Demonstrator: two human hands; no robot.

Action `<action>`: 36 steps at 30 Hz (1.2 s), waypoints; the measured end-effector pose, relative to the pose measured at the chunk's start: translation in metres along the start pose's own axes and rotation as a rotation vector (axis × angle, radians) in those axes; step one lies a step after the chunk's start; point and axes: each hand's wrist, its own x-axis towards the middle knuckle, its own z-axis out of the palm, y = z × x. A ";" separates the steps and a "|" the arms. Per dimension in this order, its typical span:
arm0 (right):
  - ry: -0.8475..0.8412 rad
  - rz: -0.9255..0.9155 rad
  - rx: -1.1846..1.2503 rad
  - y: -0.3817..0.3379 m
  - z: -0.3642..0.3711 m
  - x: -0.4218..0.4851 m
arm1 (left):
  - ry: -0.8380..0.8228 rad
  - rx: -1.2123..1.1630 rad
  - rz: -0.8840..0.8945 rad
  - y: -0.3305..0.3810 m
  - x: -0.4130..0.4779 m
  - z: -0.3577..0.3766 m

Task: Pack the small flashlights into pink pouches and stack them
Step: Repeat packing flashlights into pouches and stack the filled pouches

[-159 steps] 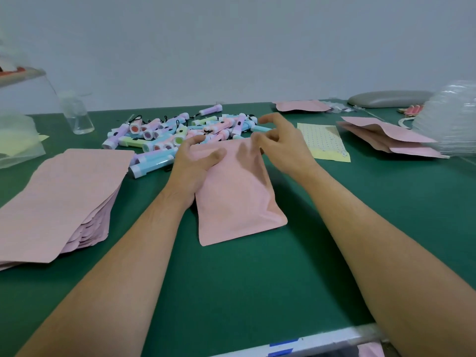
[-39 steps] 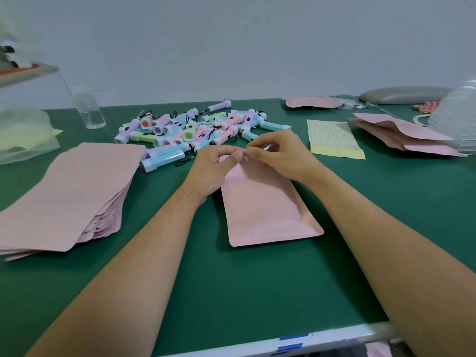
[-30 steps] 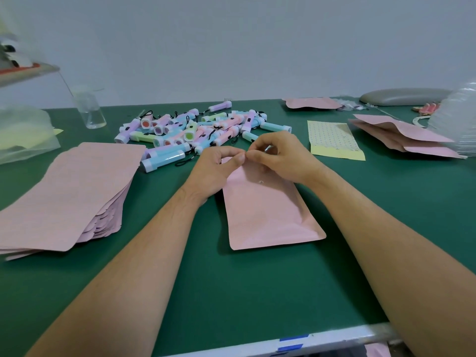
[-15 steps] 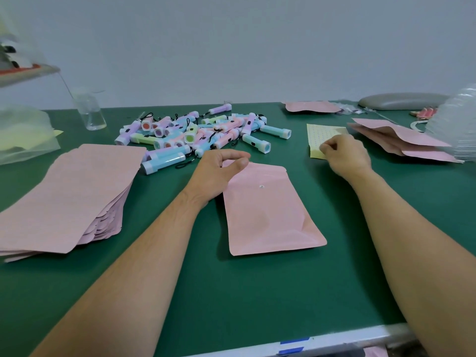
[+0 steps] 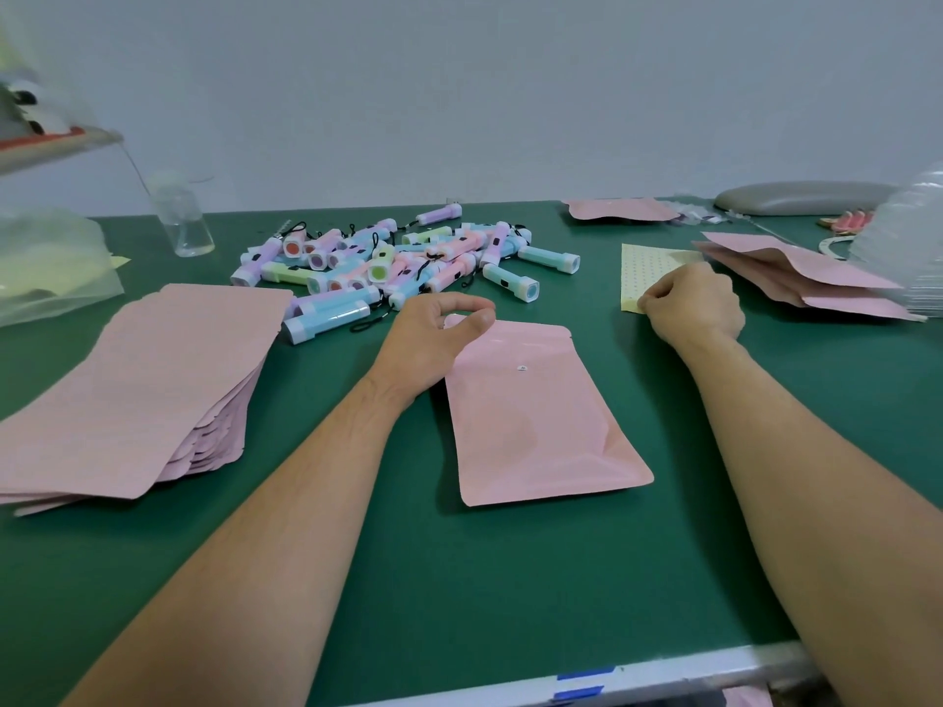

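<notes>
A pink pouch [image 5: 536, 421] lies flat mid-table, a small white dot sticker near its top. My left hand [image 5: 433, 339] rests on its top left corner, thumb and forefinger curled together and pinching the top edge. My right hand [image 5: 689, 303] is off to the right, its curled fingers pinching the near corner of a yellow dotted sticker sheet [image 5: 648, 262]. A pile of small pastel flashlights [image 5: 398, 267] lies just beyond my left hand. A stack of flat pink pouches [image 5: 138, 380] is on the left. A few filled pouches [image 5: 796, 278] lie at the right.
A clear bottle [image 5: 181, 222] and a plastic bag [image 5: 46, 267] stand at the back left. Another pink pouch [image 5: 620, 209], a grey pad [image 5: 796, 196] and clear plastic trays [image 5: 913, 247] are at the back right. The table's front edge [image 5: 663, 671] is near.
My right hand left the pouch's top edge and moved right to the yellow sheet. My left hand stayed on the pouch's corner. The pouch barely shifted.
</notes>
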 end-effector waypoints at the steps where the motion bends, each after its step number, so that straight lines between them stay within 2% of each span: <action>1: 0.021 0.006 0.054 0.001 0.000 0.000 | -0.005 -0.003 -0.005 0.001 0.000 0.000; 6: 0.255 0.008 0.432 -0.001 -0.012 0.005 | 0.038 -0.081 -0.022 0.008 -0.003 -0.002; 8: 0.212 -0.010 0.580 -0.009 -0.018 0.002 | 0.129 -0.221 -0.049 0.010 -0.003 -0.005; 11: -0.032 -0.023 0.821 -0.027 -0.019 -0.013 | 0.326 -0.395 -0.093 0.016 -0.003 -0.008; 13: -0.199 -0.098 0.817 -0.036 -0.017 -0.023 | 0.455 -0.470 -0.089 0.017 -0.002 -0.009; 18: -0.835 -0.250 0.686 -0.042 -0.014 -0.043 | 0.607 -0.593 -0.080 0.021 -0.004 -0.010; 22: -1.018 -0.361 0.769 -0.040 -0.014 -0.044 | 0.759 -0.712 -0.148 0.018 -0.001 -0.011; 27: -1.113 -0.403 0.798 -0.037 -0.014 -0.043 | 0.761 -0.752 -0.156 0.016 0.000 -0.011; 30: -1.088 -0.405 0.824 -0.037 -0.008 -0.043 | 0.690 -0.840 -0.150 0.019 -0.002 -0.011; 33: -0.886 -0.331 0.928 -0.038 -0.006 -0.037 | 0.579 -0.978 -0.197 0.023 -0.003 -0.012; 36: -0.636 -0.221 1.095 -0.034 -0.010 -0.024 | 0.541 -1.000 -0.280 0.022 -0.004 -0.012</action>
